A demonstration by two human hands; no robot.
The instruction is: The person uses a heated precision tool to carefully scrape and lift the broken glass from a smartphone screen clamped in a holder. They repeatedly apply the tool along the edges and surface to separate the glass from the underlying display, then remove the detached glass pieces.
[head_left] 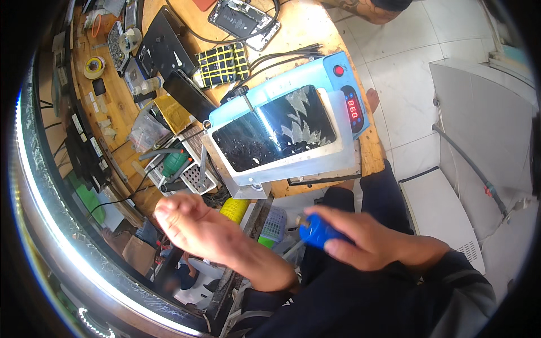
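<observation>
Wooden workbench, cluttered w/ phone-repair gear, fills the top half; white tiled floor to the side.

Right hand is closed around a blue-handled tool, thumb on top, fingers wrapped, w/ the thin metal tip pointing toward 9 o'clock. Looks like a firm working grip, held low over the lap rather than over the bench.

Left hand is open, palm up, fingers loosely spread & blurred. It holds nothing that I can make out; it sits just beside the tool's tip, at 9 o'clock from it, as if offered to the tip.

Outward, toward 12 o'clock from the hands: a light blue heating plate w/ a red digit display and red button at its right end. A phone w/ a cracked dark screen lies flat on its metal bed, prob. so the glass warms evenly.

At 10 o'clock: a white tray w/ a green-handled tool laid in it, within easy reach. Farther, at 12 o'clock: a yellow-gridded pad, black cables, an opened phone. A tape roll sits at the bench's far left.
</observation>
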